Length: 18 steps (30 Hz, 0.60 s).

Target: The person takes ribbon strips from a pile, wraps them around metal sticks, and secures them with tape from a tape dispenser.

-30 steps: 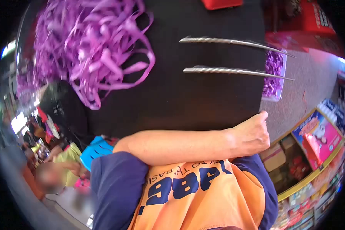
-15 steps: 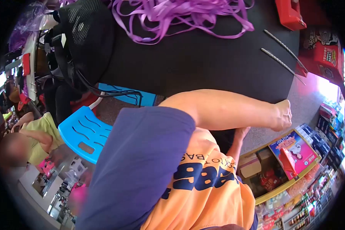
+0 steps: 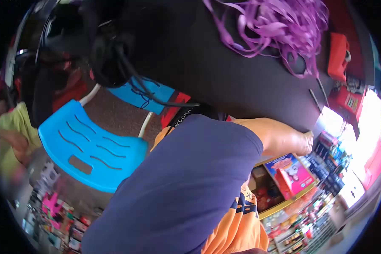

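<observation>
My left arm, in a navy sleeve, reaches across my orange shirt to the right. My left hand (image 3: 307, 143) is beside the near right corner of the dark table (image 3: 258, 95); its fingers are too foreshortened to make out, and I see nothing held in it. My right hand is hidden behind the left arm and sleeve. Farther up, a tangled heap of purple ribbons (image 3: 279, 27) lies on the table. Two thin twisted metal rods (image 3: 316, 101) lie near the table's right edge, close above my left hand. A red plastic object (image 3: 338, 57) stands at the far right.
A blue plastic stool (image 3: 97, 148) stands on the left, with another blue seat (image 3: 142, 95) by the table. A black mesh-like item with cables (image 3: 110, 59) is at the upper left. A yellow-edged display case (image 3: 290, 199) stands below my hand. A person in yellow (image 3: 15, 135) is at the far left.
My view has swung left, so the ribbons sit farther right and more of the blue stool shows. The right hand, partly visible earlier, is now hidden behind the left arm.
</observation>
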Tool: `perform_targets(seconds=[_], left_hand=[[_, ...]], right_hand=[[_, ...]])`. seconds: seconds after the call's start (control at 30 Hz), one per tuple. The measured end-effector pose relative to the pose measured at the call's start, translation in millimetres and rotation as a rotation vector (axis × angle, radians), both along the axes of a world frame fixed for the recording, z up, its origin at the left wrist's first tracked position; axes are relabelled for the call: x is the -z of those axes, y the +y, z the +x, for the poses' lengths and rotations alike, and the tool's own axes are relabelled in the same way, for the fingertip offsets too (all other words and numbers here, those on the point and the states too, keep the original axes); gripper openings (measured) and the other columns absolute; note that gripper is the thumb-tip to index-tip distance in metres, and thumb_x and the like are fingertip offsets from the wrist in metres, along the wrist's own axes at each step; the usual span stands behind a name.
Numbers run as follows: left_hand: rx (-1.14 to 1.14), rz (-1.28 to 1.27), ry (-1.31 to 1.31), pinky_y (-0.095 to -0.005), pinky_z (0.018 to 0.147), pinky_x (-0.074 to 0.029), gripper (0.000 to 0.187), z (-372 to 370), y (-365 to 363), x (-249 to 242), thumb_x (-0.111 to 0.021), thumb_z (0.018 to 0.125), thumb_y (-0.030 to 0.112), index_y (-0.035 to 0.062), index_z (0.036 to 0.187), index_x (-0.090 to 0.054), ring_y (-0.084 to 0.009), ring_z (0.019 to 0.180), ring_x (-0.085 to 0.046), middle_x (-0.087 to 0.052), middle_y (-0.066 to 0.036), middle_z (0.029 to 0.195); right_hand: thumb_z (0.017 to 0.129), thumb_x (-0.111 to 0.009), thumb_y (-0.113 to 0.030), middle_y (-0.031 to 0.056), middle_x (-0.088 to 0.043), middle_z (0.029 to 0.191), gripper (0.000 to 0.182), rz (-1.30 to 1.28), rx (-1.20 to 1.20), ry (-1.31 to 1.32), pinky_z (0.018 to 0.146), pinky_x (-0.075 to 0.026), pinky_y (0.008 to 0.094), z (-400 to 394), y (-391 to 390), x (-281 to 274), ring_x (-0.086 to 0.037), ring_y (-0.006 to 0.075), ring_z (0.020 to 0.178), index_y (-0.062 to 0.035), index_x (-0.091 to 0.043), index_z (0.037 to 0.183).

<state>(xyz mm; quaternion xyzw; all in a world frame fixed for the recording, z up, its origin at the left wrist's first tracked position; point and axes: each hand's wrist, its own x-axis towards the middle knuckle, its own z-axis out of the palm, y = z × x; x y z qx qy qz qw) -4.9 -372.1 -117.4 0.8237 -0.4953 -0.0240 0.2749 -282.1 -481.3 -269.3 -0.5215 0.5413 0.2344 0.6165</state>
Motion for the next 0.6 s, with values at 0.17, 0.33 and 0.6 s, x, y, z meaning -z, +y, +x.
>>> perform_targets(seconds=[0.17,0.33,0.6], left_hand=[[-0.112,0.01,-0.015,-0.0377,0.076,-0.046,0.027,-28.9,37.2,10.7,-0.059,0.079,0.022,0.0144,0.103,-0.069,-0.0169,0.097,-0.063,-0.068,0.0,0.103],[-0.072,0.026,-0.016,-0.0382,0.076,-0.046,0.028,-34.2,36.0,14.9,-0.06,0.079,0.023,0.0145,0.104,-0.069,-0.0169,0.097,-0.063,-0.068,0.0,0.103],[0.03,0.079,-0.126,-0.041,0.076,-0.043,0.031,-35.3,27.7,30.1,-0.064,0.074,0.025,0.0148,0.104,-0.069,-0.0171,0.096,-0.061,-0.068,0.001,0.101]], right_hand=[[0.09,-0.055,-0.032,0.0116,-0.058,0.119,0.044,-0.004,-0.184,0.012,0.064,-0.048,0.0325,59.0,-6.9,-0.3,-0.059,0.0184,0.1,-0.0101,-0.05,0.127],[0.09,-0.055,-0.032,0.0116,-0.058,0.119,0.043,-0.001,-0.218,0.037,0.064,-0.048,0.0323,44.7,-12.9,0.6,-0.059,0.0183,0.1,-0.0102,-0.05,0.127],[0.09,-0.055,-0.032,0.0116,-0.058,0.119,0.043,0.066,-0.213,-0.055,0.063,-0.047,0.032,53.6,15.3,36.5,-0.059,0.0182,0.099,-0.0105,-0.05,0.127]])
